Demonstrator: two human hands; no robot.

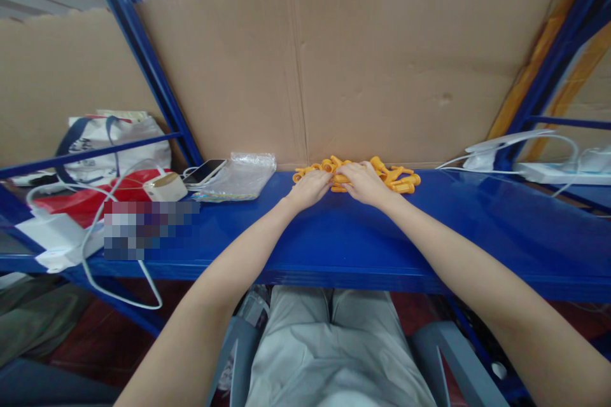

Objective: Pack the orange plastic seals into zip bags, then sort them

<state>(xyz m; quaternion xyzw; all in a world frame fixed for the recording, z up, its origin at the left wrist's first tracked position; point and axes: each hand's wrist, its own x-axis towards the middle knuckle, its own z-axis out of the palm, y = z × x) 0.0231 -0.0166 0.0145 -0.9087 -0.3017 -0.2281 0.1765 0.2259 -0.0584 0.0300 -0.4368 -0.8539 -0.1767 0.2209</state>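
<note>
A loose pile of yellow-orange plastic pieces (403, 187) lies at the back of the blue shelf, against the cardboard. Several have a round, cup-like end and a narrower stem; their exact kind is too small to make out. My left hand (311, 188) is at the left part of the pile, its fingers curled in at a yellow plastic piece (339, 179). Close beside it, my right hand (363, 183) has its fingers bent over the same spot from the right. The fingertips are partly hidden among the pieces.
Left of the pile lie clear plastic bags (248, 175) and a phone (205, 172). Further left are a gold-coloured device (165, 187), a red bag (126, 186), white chargers with cables (55, 232) and a cloth bag (128, 146). A power strip (548, 173) sits at the right. Blue posts (153, 70) frame the shelf.
</note>
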